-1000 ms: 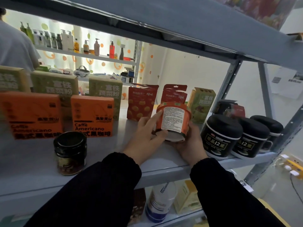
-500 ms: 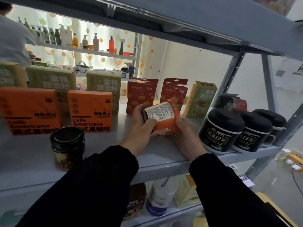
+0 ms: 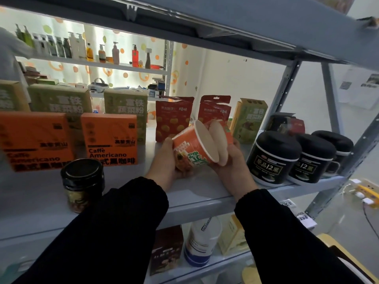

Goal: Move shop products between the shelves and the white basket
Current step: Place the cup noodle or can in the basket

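Nearest you, both black sleeves reach forward over the front edge of the grey shelf. Below that edge, on the lower level, a brown box, a white bottle with a blue base and a pale yellow box stand side by side.

On the near left of the grey shelf a dark jar stands upright, apart from your hands.

Just past the edge, your left hand grips the orange cup, thumb curled over its upper side and fingers wrapped beneath it. The cup is tipped on its side above the shelf, between your hands, with its pale round end turned right and toward you. Your right hand cups that end, fingers bent round it. A second pale disc with an orange edge sits against the first; you cannot tell whether it belongs to another cup.

Right of your right hand, three black tubs stand in a row near the front edge. To the left, two orange boxes stand upright facing you.

Farther back, two red pouches stand behind the cup, with green boxes behind the orange ones and another green box at the right.

Far beyond, a white shelf carries a row of bottles, and a person's sleeve shows at the far left edge.
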